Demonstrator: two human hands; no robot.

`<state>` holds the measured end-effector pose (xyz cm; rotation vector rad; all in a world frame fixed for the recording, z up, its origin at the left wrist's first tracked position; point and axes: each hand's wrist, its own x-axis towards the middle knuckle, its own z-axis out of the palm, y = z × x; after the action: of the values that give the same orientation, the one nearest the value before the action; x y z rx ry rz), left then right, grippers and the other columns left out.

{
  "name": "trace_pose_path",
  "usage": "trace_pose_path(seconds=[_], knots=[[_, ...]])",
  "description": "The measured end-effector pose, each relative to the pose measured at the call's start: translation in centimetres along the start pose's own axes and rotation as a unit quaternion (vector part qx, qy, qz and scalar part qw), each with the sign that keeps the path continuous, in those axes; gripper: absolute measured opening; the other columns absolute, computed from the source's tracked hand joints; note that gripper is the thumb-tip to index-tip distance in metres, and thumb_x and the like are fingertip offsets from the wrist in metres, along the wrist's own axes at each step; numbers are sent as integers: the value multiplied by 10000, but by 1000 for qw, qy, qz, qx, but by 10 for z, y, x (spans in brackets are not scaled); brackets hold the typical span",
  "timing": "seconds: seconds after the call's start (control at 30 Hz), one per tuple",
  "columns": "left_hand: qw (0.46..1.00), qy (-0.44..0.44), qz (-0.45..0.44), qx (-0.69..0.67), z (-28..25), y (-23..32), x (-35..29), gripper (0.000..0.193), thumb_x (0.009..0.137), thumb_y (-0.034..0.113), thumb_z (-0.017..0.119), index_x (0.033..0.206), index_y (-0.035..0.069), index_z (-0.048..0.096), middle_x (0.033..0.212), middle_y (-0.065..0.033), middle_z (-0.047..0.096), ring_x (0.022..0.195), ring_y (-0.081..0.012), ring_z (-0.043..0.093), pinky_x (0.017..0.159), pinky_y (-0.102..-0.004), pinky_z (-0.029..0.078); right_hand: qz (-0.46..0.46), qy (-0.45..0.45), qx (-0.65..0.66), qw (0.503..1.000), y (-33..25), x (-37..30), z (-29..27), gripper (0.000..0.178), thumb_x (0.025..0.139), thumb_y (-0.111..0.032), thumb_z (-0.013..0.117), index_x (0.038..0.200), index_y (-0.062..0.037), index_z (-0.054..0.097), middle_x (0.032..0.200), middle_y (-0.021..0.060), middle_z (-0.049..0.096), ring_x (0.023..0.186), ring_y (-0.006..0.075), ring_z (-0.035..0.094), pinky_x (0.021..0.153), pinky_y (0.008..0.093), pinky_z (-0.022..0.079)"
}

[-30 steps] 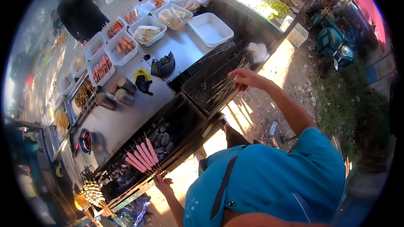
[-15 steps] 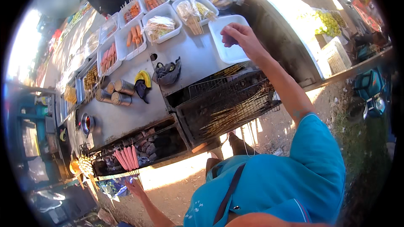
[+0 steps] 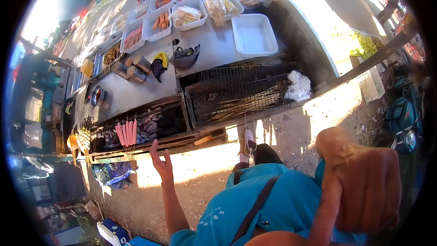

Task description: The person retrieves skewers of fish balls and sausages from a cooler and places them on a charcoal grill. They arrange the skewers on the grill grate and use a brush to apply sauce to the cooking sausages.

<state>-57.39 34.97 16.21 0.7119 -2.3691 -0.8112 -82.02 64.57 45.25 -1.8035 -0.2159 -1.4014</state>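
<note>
My left hand is raised at the grill's front edge with its fingers apart, holding nothing. Just left of it, several pink sausages on skewers rest over the charcoal trough, their sticks hanging past the front edge. Large and close at the lower right, my right hand shows its back with the fingers curled in; whatever may be inside them is hidden. Skewers of small pale pieces stand at the left end of the trough. Bare wooden sticks lie by the wire rack.
Behind the grill, a metal counter bears shaker tins, a metal bowl, dark cloth and trays of skewered food. A white tray and a crumpled plastic bag are farther right.
My right hand has come from above the white tray to close in at the lower right. My left hand has risen and moved right, away from the sausage sticks.
</note>
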Motion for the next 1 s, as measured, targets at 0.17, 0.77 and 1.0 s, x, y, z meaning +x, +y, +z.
trace_pose_path(seconds=[0.17,0.77,1.0], knots=[[995,-35,-48,-83,40,67,-62,314,813,62,522,1119,-3,494,1088,-129,537,1020,-229,510,877,-327,397,65,257,-209,941,-36,-10,66,311,882,-287,486,785,-5,572,685,139,593,539,185,549,774,446,457],[769,-507,-58,-384,315,404,-149,315,865,66,461,1177,34,433,947,-70,562,769,-113,572,665,-233,476,304,368,-216,852,-248,-99,168,300,867,-256,485,1044,-14,493,812,131,570,737,235,574,652,358,439],[708,-525,-212,-423,381,460,-134,299,876,107,465,1164,32,435,924,-67,553,737,-105,552,658,-239,457,325,341,-259,843,-317,-161,165,209,850,-197,508,941,-9,515,723,126,559,686,237,566,567,330,434]])
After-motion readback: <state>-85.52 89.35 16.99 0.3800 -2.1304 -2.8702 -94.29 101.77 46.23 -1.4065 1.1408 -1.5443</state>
